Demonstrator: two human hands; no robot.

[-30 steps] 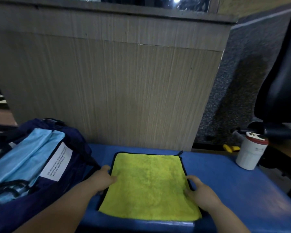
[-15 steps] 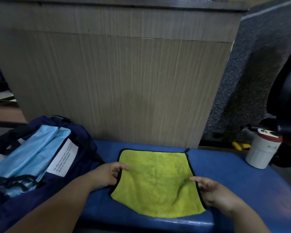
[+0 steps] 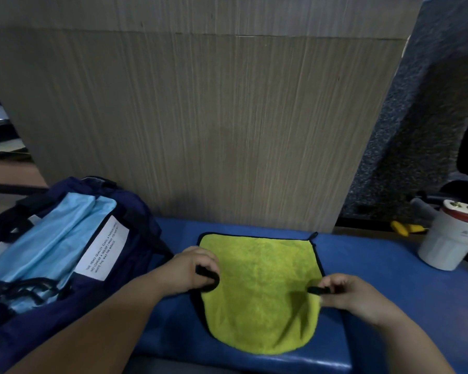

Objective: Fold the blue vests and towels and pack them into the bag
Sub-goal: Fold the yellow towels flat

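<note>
1. The towel [image 3: 260, 290] lies spread on the bench [image 3: 389, 292], just right of the bag [image 3: 114, 300], which holds folded vests [image 3: 52, 247].
2. Our left hand [image 3: 192, 268] pinches the towel's left black edge, fingers curled round it. Our right hand [image 3: 346, 295] pinches the right edge between thumb and fingertips. Both holds sit about midway along the sides.
3. We judge that a fold is beginning. Because we hold mid-edge and not the corners, the near half may sag and the fold come out crooked.
4. The near edge lies close to the bench front, so a pull toward us could drag it over.
5. The cloth looks limp. If one pinch slips, that side drops and the layers bunch.
6. The cup [image 3: 449, 238] stands well apart on the right, but a wide swing of our right arm could tip it.
</note>
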